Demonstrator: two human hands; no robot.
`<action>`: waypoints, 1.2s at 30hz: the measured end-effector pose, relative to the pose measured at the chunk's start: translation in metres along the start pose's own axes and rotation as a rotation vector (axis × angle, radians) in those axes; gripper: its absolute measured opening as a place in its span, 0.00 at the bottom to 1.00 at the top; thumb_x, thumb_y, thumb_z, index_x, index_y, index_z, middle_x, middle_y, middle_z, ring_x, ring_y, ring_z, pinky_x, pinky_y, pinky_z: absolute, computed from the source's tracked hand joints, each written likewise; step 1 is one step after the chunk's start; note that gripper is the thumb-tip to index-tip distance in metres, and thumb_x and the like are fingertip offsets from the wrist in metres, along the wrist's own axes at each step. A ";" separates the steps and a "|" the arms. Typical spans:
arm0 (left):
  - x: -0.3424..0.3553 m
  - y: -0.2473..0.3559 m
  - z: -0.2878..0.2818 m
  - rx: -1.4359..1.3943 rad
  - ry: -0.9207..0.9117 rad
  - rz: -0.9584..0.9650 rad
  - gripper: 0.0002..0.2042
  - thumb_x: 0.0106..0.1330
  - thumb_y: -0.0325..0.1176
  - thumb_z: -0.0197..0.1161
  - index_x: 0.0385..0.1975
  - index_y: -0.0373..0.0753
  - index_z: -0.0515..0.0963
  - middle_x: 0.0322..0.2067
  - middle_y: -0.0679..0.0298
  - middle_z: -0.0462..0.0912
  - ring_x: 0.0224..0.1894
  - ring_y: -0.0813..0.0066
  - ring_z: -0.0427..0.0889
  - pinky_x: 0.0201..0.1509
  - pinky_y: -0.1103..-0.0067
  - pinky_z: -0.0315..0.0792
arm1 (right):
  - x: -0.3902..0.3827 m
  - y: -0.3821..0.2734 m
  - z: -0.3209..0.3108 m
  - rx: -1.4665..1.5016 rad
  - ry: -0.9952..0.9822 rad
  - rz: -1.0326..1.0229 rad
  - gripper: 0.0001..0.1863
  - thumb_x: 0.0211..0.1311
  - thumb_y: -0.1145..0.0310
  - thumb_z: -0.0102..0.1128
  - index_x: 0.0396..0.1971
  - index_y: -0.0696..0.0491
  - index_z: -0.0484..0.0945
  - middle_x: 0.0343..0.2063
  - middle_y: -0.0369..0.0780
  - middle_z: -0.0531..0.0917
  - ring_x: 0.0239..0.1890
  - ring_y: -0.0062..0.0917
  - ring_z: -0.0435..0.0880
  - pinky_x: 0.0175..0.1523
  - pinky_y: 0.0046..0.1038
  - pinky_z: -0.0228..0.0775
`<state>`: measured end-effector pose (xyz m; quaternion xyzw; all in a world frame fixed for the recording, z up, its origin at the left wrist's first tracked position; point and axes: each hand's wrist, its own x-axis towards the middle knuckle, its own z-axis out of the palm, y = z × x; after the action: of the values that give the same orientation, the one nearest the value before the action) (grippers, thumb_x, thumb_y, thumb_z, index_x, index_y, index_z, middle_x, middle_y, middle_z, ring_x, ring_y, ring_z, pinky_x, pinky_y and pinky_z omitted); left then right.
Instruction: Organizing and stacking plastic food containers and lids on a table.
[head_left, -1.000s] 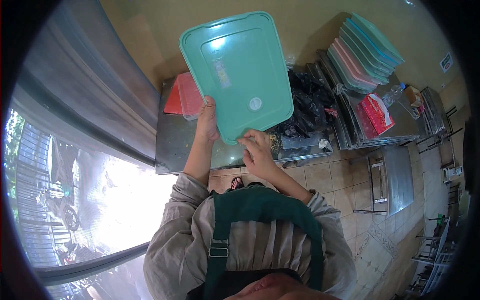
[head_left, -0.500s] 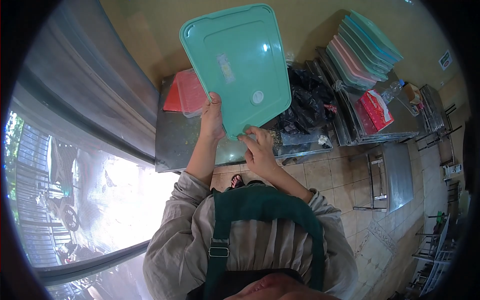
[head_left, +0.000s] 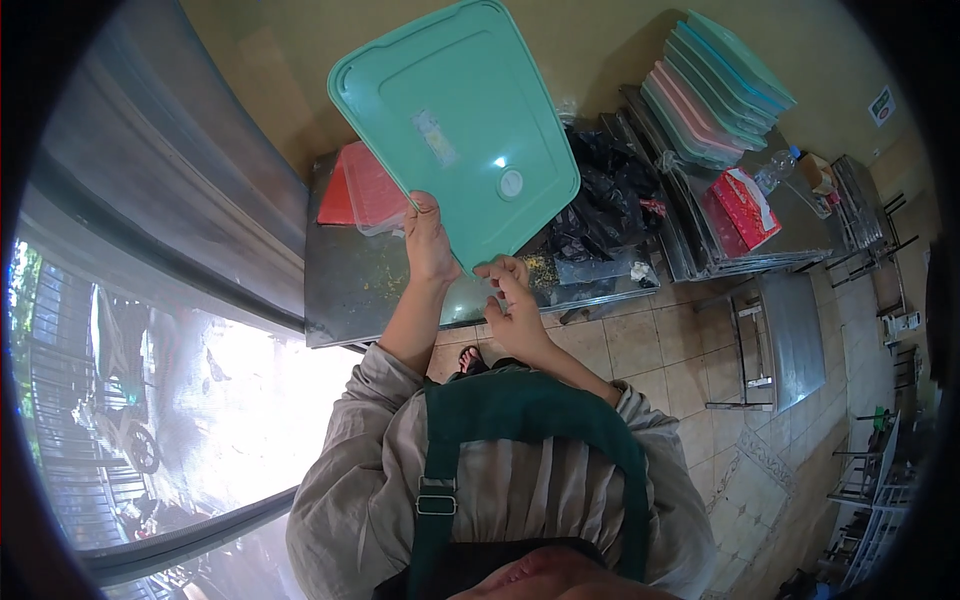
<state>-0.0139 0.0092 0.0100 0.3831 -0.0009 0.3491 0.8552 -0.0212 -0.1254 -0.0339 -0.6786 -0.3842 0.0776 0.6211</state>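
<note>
A large mint-green plastic lid (head_left: pixel 470 120), rectangular with rounded corners, is held up tilted above the table. It carries a pale sticker and a small round cap. My left hand (head_left: pixel 430 240) grips the lid's lower left edge, thumb on the upper face; its other fingers are hidden behind it. At the lowest corner, my right hand (head_left: pixel 511 295) pinches the lid's rim between thumb and curled fingers. Behind the lid, a clear pinkish plastic container (head_left: pixel 372 190) and a flat red item (head_left: pixel 337 195) rest on the metal table (head_left: pixel 345 290).
Black plastic bags (head_left: pixel 610 190) lie on the table right of the lid. A stack of green and pink lidded containers (head_left: pixel 705 100), a red tissue box (head_left: pixel 742 212) and a clear bottle (head_left: pixel 776 170) sit farther right. A low metal table (head_left: pixel 790 335) stands on the tiled floor. A curtain (head_left: pixel 190 130) hangs left.
The lid has shifted slightly left and up and tilted a little more anticlockwise. Both hands stay at its lower edge, with the right hand's fingers repositioned at the corner.
</note>
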 end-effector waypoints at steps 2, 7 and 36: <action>-0.001 -0.001 0.001 -0.005 0.021 0.008 0.22 0.59 0.50 0.45 0.39 0.35 0.67 0.33 0.64 0.73 0.33 0.77 0.73 0.35 0.82 0.69 | 0.000 -0.006 -0.001 0.064 -0.019 0.088 0.24 0.37 0.88 0.42 0.40 0.55 0.69 0.38 0.36 0.60 0.42 0.21 0.60 0.46 0.20 0.54; -0.001 -0.005 -0.008 0.070 -0.011 0.020 0.23 0.60 0.50 0.44 0.43 0.35 0.64 0.37 0.62 0.72 0.36 0.75 0.73 0.38 0.80 0.70 | 0.004 -0.005 -0.004 0.634 -0.010 0.314 0.19 0.45 0.86 0.44 0.40 0.57 0.69 0.38 0.32 0.65 0.37 0.16 0.63 0.39 0.14 0.57; -0.032 0.057 -0.042 0.134 0.078 0.114 0.26 0.61 0.50 0.43 0.49 0.32 0.59 0.43 0.58 0.69 0.43 0.70 0.72 0.44 0.76 0.69 | 0.038 -0.004 -0.042 -0.318 0.689 -0.473 0.13 0.43 0.85 0.49 0.32 0.58 0.65 0.28 0.44 0.71 0.31 0.34 0.72 0.40 0.26 0.63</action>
<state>-0.0829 0.0443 0.0088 0.4247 0.0339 0.4113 0.8058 0.0280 -0.1351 -0.0073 -0.6454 -0.3066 -0.3572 0.6016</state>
